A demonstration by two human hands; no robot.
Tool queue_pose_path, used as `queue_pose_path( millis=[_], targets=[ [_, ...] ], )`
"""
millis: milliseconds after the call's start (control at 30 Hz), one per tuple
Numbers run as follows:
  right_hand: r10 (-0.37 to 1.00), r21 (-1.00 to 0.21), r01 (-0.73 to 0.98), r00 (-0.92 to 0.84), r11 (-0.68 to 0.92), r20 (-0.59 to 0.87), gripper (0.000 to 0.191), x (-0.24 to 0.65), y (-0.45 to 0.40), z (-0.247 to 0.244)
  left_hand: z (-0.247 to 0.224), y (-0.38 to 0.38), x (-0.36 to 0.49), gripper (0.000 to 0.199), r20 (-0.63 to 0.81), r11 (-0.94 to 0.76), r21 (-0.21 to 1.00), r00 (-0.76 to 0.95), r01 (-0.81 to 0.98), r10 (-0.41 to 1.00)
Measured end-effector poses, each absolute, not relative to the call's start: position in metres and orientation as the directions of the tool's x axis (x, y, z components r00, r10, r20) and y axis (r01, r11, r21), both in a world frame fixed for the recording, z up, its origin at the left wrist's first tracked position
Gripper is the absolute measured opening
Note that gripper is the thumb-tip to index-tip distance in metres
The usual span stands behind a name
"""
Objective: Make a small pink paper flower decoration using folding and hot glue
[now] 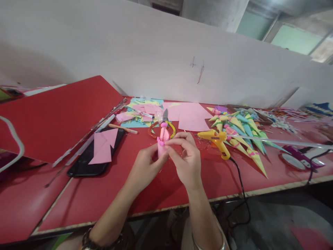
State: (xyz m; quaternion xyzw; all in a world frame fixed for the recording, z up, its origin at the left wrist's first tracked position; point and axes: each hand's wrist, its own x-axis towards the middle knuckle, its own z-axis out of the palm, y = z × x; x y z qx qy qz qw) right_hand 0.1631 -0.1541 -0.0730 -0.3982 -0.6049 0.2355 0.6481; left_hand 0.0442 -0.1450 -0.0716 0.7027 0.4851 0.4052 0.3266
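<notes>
A small pink paper figure (161, 150) with brighter pink trim is held upright over the red table (153, 194). My left hand (145, 166) has its thumb and fingers closed round the lower left side. From the right, my right hand (186, 158) pinches at the bright pink trim with thumb and index finger, its other fingers curled. Part of the figure is hidden behind the fingertips. Just beyond it lie scissors (172, 130) with red and yellow handles.
A yellow glue gun (214, 138) with a black cord and a pile of coloured paper cones (256, 159) lie right. Pink sheets (192, 118) and scraps (143, 111) lie behind. A black phone (88, 169) under pink paper (102, 147) and red board (65, 118) are left.
</notes>
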Motion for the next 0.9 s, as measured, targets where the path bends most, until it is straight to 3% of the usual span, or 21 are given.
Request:
queue_pose_path(
  millis=[333, 567, 900],
  targets=[
    [0.782, -0.799, 0.129, 0.161, 0.588, 0.602, 0.014, 0.166, -0.152, -0.076, -0.07, -0.146, 0.044, 0.029, 0.283, -0.352, 0.834, 0.218, 0.425, 0.934],
    [0.813, -0.813, 0.046, 0.029, 0.58, 0.582, 0.021, 0.173, -0.151, -0.076, -0.067, -0.146, 0.043, 0.031, 0.25, -0.335, 0.841, 0.244, 0.426, 0.937],
    [0.809, -0.777, 0.224, -0.164, 0.588, 0.565, 0.012, 0.193, -0.157, -0.064, -0.067, -0.143, 0.034, 0.03, 0.239, -0.387, 0.787, 0.342, 0.48, 0.909]
  ],
)
